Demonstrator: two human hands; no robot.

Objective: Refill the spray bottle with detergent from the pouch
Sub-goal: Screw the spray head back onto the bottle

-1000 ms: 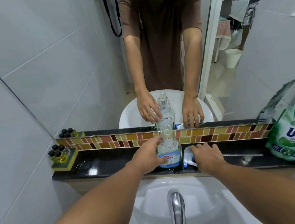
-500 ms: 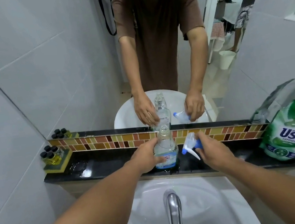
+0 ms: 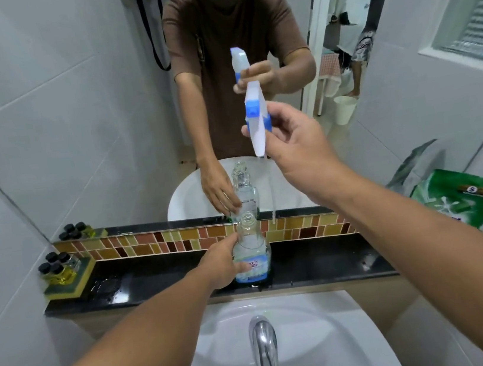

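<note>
left hand (image 3: 219, 268) gripping spray bottle (image 3: 252, 254) on ledge | right hand (image 3: 293, 141) holding trigger head (image 3: 256, 117) aloft | cap's off, pouch (image 3: 461, 198) untouched, pouring still to do

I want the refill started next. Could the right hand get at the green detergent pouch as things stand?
Probably not yet: the right hand is shut on the spray head. The ledge toward the pouch looks unobstructed.

Home bathroom: white washbasin (image 3: 334, 343) with chrome tap (image 3: 265, 350), wall mirror (image 3: 249, 73) over a black ledge (image 3: 161, 282) with mosaic tile strip (image 3: 149, 242), grey wall tiles (image 3: 25, 135), small toiletry bottles (image 3: 56, 267) at the ledge's left end.
</note>
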